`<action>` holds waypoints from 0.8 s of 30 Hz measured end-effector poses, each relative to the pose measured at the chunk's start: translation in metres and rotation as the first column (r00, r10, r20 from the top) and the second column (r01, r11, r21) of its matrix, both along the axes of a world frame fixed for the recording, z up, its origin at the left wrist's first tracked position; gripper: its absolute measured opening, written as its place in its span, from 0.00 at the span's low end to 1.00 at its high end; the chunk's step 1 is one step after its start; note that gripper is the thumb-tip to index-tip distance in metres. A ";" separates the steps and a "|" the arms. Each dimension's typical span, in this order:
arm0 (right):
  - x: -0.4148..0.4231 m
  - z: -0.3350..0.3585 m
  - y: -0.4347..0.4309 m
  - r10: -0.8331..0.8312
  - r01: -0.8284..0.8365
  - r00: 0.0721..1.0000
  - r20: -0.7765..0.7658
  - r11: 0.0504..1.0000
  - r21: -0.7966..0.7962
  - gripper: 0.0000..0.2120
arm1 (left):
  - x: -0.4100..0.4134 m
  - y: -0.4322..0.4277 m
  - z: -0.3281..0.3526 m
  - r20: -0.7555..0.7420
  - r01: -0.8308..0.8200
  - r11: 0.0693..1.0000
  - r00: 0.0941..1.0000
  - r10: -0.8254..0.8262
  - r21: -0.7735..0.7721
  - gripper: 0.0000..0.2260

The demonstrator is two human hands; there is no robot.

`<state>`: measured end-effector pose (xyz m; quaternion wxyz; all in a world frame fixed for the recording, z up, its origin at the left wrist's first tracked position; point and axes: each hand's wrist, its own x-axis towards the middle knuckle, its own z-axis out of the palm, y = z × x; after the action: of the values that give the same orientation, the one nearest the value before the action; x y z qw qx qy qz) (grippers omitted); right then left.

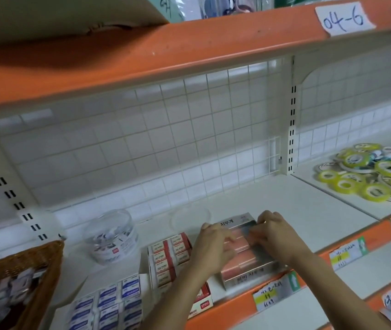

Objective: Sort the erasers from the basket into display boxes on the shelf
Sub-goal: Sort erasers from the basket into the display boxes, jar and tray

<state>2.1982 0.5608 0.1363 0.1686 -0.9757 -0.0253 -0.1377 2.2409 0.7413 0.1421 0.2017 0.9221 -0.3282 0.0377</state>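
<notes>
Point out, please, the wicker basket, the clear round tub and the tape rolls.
wicker basket (47, 281), head view, woven side wall.
clear round tub (111, 236), head view, side wall.
tape rolls (368, 173), head view, middle of pile.

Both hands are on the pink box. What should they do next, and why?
Probably lift the left hand away and reach for the wicker basket. Both it and the right hand are on the pink display box, which looks well filled, while loose erasers lie unsorted in the basket.
</notes>
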 end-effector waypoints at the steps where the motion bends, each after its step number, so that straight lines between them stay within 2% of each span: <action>1: 0.000 -0.001 0.001 -0.002 0.002 1.000 -0.004 1.000 -0.026 0.09 | 0.000 0.000 0.000 0.002 -0.003 1.000 1.000 0.003 -0.002 0.12; 6: -0.001 -0.001 0.005 -0.042 0.042 0.999 0.019 0.999 -0.022 0.12 | 0.000 0.001 -0.002 0.016 -0.003 1.000 1.000 0.003 -0.011 0.12; 10: 0.000 0.005 0.013 -0.098 0.097 0.995 -0.004 0.992 -0.082 0.14 | 0.002 0.001 0.002 0.011 0.020 1.000 1.000 -0.020 0.013 0.12; 13: 0.003 0.010 0.031 -0.105 0.106 0.994 0.014 0.992 -0.062 0.16 | 0.004 0.006 0.009 0.040 -0.002 1.000 0.999 0.004 -0.030 0.11; 20: 0.013 0.019 0.108 0.049 -0.054 0.991 0.122 0.998 0.037 0.13 | 0.003 0.060 0.023 0.158 -0.151 0.985 0.974 0.163 -0.083 0.11; 24: 0.024 0.025 0.160 0.162 -0.171 0.981 0.110 0.982 0.080 0.13 | 0.003 0.114 0.028 0.186 -0.232 0.969 0.952 0.243 -0.079 0.11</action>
<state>2.2222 0.7204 0.1616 0.2216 -0.9532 -0.1093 -0.1740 2.2443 0.8549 0.1697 0.1884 0.9407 -0.2317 0.1608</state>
